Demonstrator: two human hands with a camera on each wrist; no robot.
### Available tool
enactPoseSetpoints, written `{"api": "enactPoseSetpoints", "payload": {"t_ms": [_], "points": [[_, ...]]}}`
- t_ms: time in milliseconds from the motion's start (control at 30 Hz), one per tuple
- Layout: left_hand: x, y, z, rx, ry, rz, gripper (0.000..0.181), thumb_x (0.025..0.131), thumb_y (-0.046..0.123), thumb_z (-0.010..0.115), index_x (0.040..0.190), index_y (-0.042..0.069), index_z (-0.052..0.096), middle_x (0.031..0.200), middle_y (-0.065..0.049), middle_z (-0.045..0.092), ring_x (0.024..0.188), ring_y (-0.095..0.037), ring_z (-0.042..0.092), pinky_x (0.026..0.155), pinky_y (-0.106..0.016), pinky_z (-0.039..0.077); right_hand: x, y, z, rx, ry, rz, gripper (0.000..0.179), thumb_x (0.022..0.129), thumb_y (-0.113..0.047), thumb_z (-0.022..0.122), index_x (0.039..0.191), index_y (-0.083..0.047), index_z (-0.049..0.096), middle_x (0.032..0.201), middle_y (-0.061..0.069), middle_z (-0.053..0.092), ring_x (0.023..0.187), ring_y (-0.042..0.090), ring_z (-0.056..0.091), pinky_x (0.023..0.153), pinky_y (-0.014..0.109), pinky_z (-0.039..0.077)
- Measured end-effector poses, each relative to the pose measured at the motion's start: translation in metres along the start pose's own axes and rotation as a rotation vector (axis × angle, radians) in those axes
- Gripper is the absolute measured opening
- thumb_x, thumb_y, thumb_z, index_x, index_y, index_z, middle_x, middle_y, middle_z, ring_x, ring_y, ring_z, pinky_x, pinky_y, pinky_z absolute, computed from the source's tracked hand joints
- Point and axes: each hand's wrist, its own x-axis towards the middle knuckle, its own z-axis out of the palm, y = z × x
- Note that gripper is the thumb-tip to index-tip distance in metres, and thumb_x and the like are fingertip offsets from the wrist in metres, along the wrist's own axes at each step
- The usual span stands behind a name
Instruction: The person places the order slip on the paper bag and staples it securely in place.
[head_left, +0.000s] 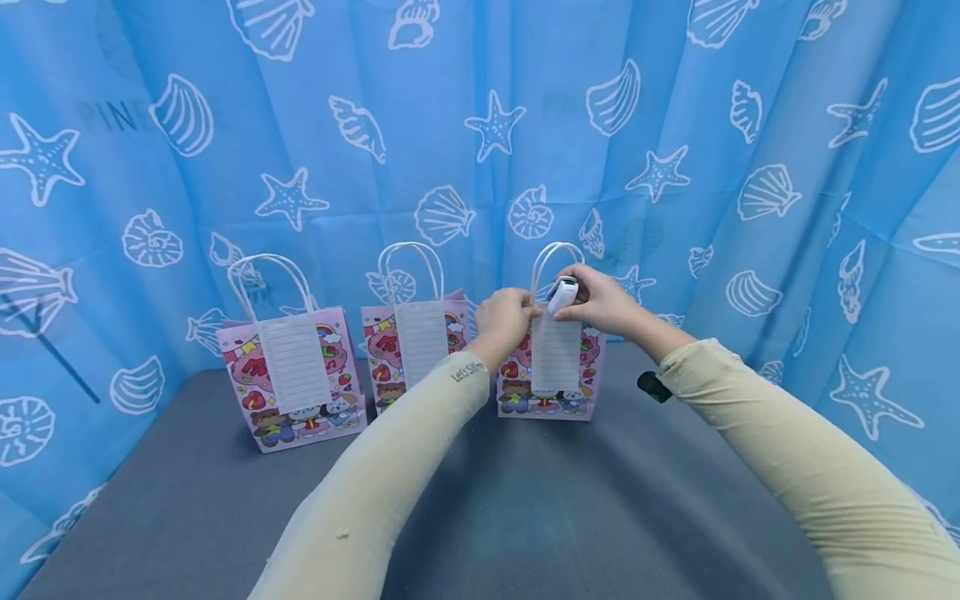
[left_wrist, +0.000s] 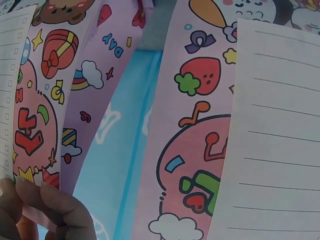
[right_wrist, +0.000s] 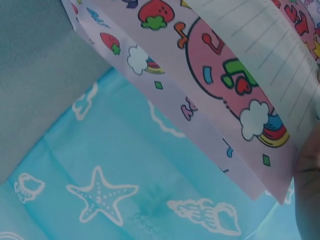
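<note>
In the head view my left hand (head_left: 506,321) pinches the top edge of the rightmost pink cartoon gift bag (head_left: 592,358) together with a lined paper sheet (head_left: 555,358) lying against its front. My right hand (head_left: 603,304) holds a small white stapler (head_left: 562,294) at the same top edge, just below the white handles. In the left wrist view, which looks inverted, the fingers of my left hand (left_wrist: 50,205) curl over the bag's rim and the sheet. Only part of my right hand (right_wrist: 307,190) shows at the right wrist view's border; the stapler is mostly hidden there.
Two similar bags stand to the left: the middle bag (head_left: 386,367) and the left bag (head_left: 247,375), each with a lined sheet on its front. Behind them hangs a blue shell-patterned curtain (head_left: 450,100). Everything stands on a grey tabletop (head_left: 525,500).
</note>
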Motion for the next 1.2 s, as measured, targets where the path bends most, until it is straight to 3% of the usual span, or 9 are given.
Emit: {"api": "enactPoseSetpoints", "payload": {"t_ms": [233, 500, 767, 967, 1200], "points": [[0.000, 0.000, 0.000, 0.004, 0.006, -0.004, 0.025, 0.092, 0.040, 0.063, 0.084, 0.017, 0.069, 0.070, 0.005, 0.059, 0.064, -0.013, 0.053, 0.060, -0.027, 0.039, 0.004, -0.002, -0.003, -0.064, -0.078, 0.018, 0.053, 0.089, -0.005, 0.070, 0.132, 0.008, 0.041, 0.114, 0.024, 0.056, 0.103, 0.038, 0.059, 0.084, 0.048, 0.050], [-0.001, 0.000, 0.000, -0.002, 0.005, 0.001, 0.024, 0.093, 0.040, 0.062, 0.091, 0.018, 0.071, 0.069, 0.005, 0.060, 0.062, -0.012, 0.053, 0.058, -0.026, 0.039, 0.006, -0.006, -0.002, -0.041, -0.131, 0.057, 0.066, 0.086, -0.004, 0.073, 0.138, 0.007, 0.034, 0.120, 0.026, 0.053, 0.109, 0.040, 0.056, 0.087, 0.050, 0.049], [-0.002, -0.001, 0.000, -0.010, -0.001, 0.006, 0.024, 0.092, 0.040, 0.062, 0.093, 0.018, 0.071, 0.069, 0.006, 0.060, 0.063, -0.011, 0.054, 0.060, -0.025, 0.040, 0.007, -0.006, 0.002, -0.102, -0.044, 0.040, 0.055, 0.087, -0.007, 0.073, 0.131, 0.007, 0.044, 0.105, 0.022, 0.059, 0.091, 0.033, 0.059, 0.076, 0.045, 0.050], [-0.003, -0.001, 0.002, -0.021, -0.002, -0.012, 0.023, 0.092, 0.040, 0.062, 0.095, 0.019, 0.072, 0.070, 0.006, 0.060, 0.064, -0.011, 0.055, 0.062, -0.026, 0.040, 0.006, -0.004, 0.008, -0.138, 0.014, 0.030, 0.051, 0.085, -0.007, 0.075, 0.125, 0.006, 0.049, 0.099, 0.021, 0.060, 0.086, 0.031, 0.059, 0.075, 0.045, 0.050], [-0.003, -0.001, 0.003, -0.006, -0.001, 0.011, 0.025, 0.093, 0.040, 0.060, 0.101, 0.020, 0.073, 0.073, 0.006, 0.062, 0.065, -0.011, 0.055, 0.060, -0.025, 0.041, 0.005, -0.002, 0.018, -0.111, 0.133, 0.031, 0.048, 0.083, -0.004, 0.076, 0.122, 0.007, 0.051, 0.100, 0.024, 0.060, 0.087, 0.034, 0.059, 0.074, 0.044, 0.050]]}}
